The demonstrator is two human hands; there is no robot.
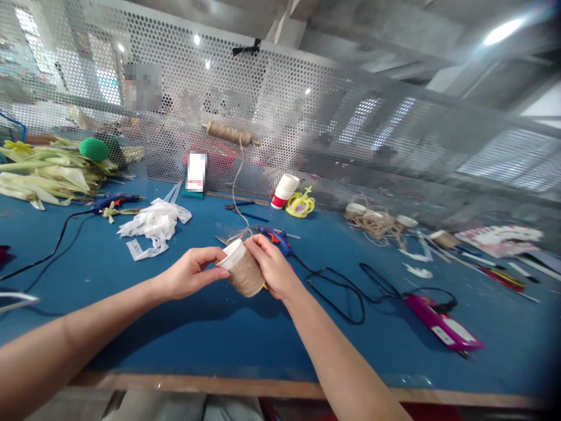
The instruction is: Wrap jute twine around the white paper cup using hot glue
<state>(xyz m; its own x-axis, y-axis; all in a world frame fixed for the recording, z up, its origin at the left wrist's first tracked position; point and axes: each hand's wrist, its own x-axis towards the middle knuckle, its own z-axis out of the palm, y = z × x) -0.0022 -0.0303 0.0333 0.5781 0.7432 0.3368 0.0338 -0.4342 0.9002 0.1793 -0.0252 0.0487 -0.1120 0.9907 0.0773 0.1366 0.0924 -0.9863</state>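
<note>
A white paper cup, its side wrapped in brown twine, is held tilted above the blue table between both hands. My left hand pinches the rim from the left, fingers inside the mouth and thumb outside. From the right, my right hand grips the wrapped side near the rim. A strand of twine rises from the cup to a twine spool mounted on the perforated screen. Just behind my right hand lies a blue glue gun.
A purple power strip with black cable lies at right. Crumpled white plastic, a second glue gun and corn husks are on the left. Stacked paper cups, a yellow crown-like piece and a phone stand near the screen.
</note>
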